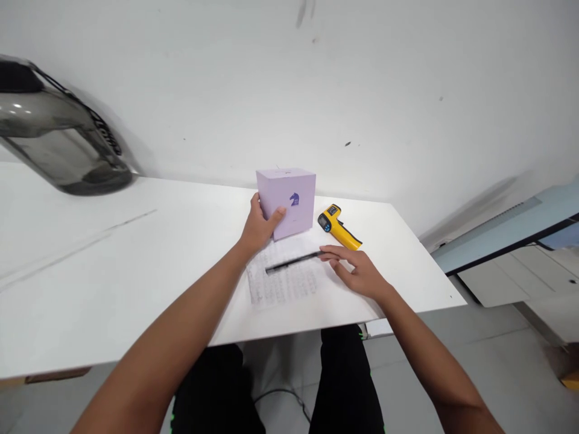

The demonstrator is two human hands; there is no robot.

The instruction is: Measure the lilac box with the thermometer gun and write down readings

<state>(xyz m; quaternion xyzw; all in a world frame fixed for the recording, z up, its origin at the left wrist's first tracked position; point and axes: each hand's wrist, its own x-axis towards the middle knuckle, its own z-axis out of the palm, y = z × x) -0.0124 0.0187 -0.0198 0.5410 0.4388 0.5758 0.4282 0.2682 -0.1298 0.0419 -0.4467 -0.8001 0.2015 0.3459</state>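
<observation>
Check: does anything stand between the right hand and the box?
Nothing visible separates the right hand from the box. The thermometer lies close by, just right of that gap; the held pen points left.

The 2 arms are bare and converge from the lower corners of the view. Left forearm (190, 319): runs diagonally up and to the right, nearly in line with the wrist (244, 248). Left hand (260, 228): in a gripping posture, thumb (277, 217) extended right and set apart from the fingers (255, 202), which point upward and are partly hidden. Right forearm (423, 343): slopes up and to the left. Right hand (357, 270): lower than the left, fingers pointing left, thumb spaced below; grip closure cannot be determined. The 2 legs (346, 380) are parted.
</observation>
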